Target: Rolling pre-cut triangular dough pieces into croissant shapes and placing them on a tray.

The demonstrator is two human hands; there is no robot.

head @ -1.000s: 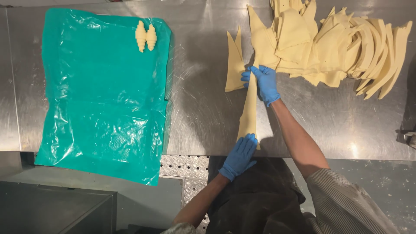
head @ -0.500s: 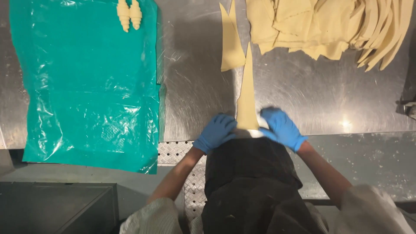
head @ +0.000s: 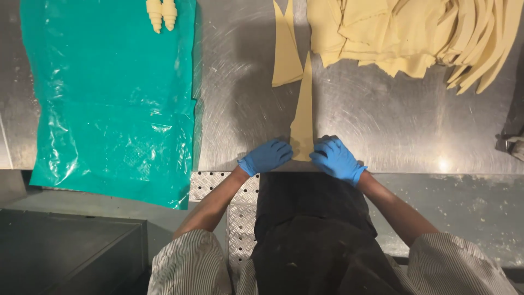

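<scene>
A long, thin dough triangle [head: 303, 109] lies on the steel table [head: 382, 125], its tip pointing away from me. My left hand [head: 266, 157] and my right hand [head: 334, 158], both in blue gloves, rest on either side of its wide near end at the table's front edge, fingertips pressing on the dough. Another cut triangle [head: 285, 54] lies just beyond on the left. A heap of cut dough triangles [head: 404, 33] covers the far right of the table.
A teal plastic sheet [head: 109, 98] covers the table's left part, with two rolled croissants [head: 162, 13] at its far edge. A perforated metal step [head: 240, 207] and a dark bin [head: 65, 257] are below the table edge. A metal fitting [head: 510, 143] sits at right.
My right hand came down from the triangle's far tip to its near end beside my left hand. Both hands now press on the wide end. My view shifted slightly forward.
</scene>
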